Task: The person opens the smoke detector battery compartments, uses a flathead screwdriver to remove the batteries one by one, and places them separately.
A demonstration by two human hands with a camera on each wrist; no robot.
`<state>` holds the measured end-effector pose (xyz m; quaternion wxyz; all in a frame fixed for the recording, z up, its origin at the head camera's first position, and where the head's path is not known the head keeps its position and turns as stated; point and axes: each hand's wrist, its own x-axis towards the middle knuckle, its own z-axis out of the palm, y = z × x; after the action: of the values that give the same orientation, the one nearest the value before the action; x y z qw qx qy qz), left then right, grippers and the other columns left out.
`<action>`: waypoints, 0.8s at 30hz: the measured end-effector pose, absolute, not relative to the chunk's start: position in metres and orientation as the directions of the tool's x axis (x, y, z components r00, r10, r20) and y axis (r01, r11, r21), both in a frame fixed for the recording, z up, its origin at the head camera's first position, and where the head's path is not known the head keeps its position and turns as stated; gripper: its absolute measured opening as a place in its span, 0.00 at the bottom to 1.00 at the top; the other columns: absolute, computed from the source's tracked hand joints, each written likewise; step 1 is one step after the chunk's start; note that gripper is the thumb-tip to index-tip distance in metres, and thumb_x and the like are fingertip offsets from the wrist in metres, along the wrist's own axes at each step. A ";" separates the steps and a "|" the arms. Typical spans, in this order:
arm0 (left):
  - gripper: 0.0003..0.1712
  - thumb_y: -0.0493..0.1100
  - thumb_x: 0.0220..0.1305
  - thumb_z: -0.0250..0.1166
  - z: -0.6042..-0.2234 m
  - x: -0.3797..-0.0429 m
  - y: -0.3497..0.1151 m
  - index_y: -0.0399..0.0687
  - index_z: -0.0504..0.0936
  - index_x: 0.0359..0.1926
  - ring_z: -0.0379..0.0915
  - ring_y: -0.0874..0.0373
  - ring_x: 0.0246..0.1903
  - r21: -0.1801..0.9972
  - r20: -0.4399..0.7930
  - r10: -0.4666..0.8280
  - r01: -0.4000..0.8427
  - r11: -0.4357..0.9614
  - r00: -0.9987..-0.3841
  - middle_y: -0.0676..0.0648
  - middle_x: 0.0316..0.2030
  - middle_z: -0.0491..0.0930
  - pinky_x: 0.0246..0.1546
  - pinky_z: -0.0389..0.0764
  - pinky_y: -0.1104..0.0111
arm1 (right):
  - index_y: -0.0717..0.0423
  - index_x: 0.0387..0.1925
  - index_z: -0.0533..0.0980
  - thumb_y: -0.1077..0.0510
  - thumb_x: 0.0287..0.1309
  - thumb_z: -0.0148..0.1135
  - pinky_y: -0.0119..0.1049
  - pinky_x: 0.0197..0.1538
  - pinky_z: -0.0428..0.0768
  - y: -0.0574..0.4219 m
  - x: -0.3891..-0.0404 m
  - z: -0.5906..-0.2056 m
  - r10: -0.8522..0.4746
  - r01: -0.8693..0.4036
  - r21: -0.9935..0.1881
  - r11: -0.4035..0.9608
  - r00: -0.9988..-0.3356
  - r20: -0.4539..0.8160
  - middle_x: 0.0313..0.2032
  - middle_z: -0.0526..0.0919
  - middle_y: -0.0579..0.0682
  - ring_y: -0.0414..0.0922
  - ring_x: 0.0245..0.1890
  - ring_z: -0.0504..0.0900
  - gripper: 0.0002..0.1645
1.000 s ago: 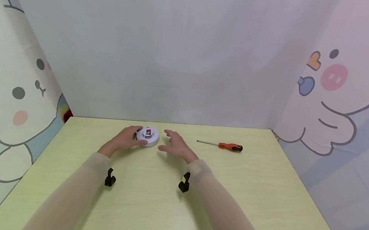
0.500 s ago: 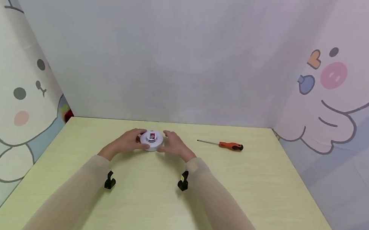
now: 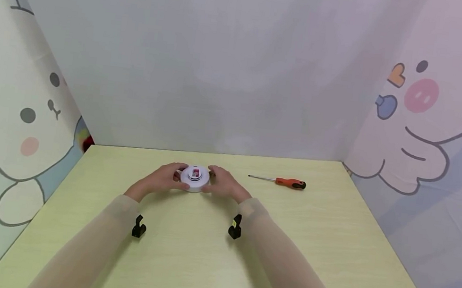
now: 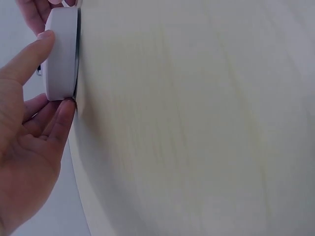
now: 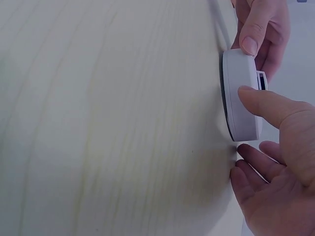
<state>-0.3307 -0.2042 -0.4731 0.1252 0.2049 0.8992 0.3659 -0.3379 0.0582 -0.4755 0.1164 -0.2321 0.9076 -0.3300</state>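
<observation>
Probable smoke detector [image 3: 194, 179] between both hands [image 3: 166, 178] [image 3: 226, 184]

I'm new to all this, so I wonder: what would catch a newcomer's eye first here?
Probably the large cartoon figures at the left and right sides. Next comes the white round device near the far edge of the table, held by the left hand and touched by the right hand. To its right lies a red-orange screwdriver.
</observation>
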 end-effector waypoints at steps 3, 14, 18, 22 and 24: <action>0.48 0.49 0.66 0.78 -0.474 -0.332 -0.203 0.36 0.65 0.78 0.77 0.46 0.58 0.721 -0.076 0.474 0.280 0.634 -0.877 0.38 0.64 0.78 0.62 0.79 0.51 | 0.65 0.77 0.63 0.52 0.63 0.77 0.48 0.76 0.68 0.060 -0.339 -0.475 -0.512 -0.359 -0.660 0.660 -0.858 -0.045 0.71 0.75 0.60 0.54 0.72 0.73 0.49; 0.43 0.45 0.63 0.80 -0.478 -0.331 -0.195 0.37 0.70 0.73 0.78 0.46 0.59 0.724 -0.076 0.457 0.266 0.636 -0.886 0.39 0.62 0.79 0.63 0.80 0.52 | 0.66 0.72 0.70 0.53 0.60 0.80 0.49 0.74 0.71 0.063 -0.338 -0.476 -0.526 -0.383 -0.652 0.654 -0.850 -0.029 0.67 0.79 0.59 0.54 0.68 0.76 0.45; 0.42 0.44 0.63 0.80 -0.478 -0.330 -0.191 0.36 0.71 0.72 0.78 0.47 0.57 0.725 -0.071 0.451 0.265 0.636 -0.889 0.39 0.61 0.80 0.62 0.81 0.53 | 0.65 0.71 0.71 0.53 0.58 0.81 0.49 0.74 0.70 0.065 -0.339 -0.479 -0.523 -0.386 -0.647 0.657 -0.852 -0.022 0.66 0.79 0.58 0.54 0.68 0.76 0.45; 0.42 0.43 0.62 0.80 -0.478 -0.329 -0.189 0.36 0.71 0.72 0.78 0.48 0.56 0.726 -0.064 0.443 0.263 0.636 -0.894 0.40 0.60 0.80 0.61 0.81 0.54 | 0.64 0.72 0.71 0.52 0.57 0.82 0.48 0.75 0.70 0.068 -0.340 -0.481 -0.515 -0.385 -0.638 0.667 -0.857 -0.020 0.67 0.78 0.58 0.53 0.69 0.75 0.47; 0.42 0.43 0.62 0.81 -0.477 -0.329 -0.187 0.37 0.72 0.72 0.78 0.49 0.55 0.722 -0.061 0.440 0.264 0.639 -0.896 0.41 0.59 0.81 0.60 0.81 0.54 | 0.64 0.71 0.71 0.51 0.56 0.83 0.48 0.75 0.70 0.070 -0.340 -0.481 -0.512 -0.390 -0.634 0.668 -0.859 -0.012 0.67 0.79 0.58 0.53 0.69 0.75 0.47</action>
<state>-0.3285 -0.1869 -0.4770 0.1164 0.1960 0.8978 0.3768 -0.3401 0.0699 -0.4809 0.0947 -0.2483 0.9084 -0.3229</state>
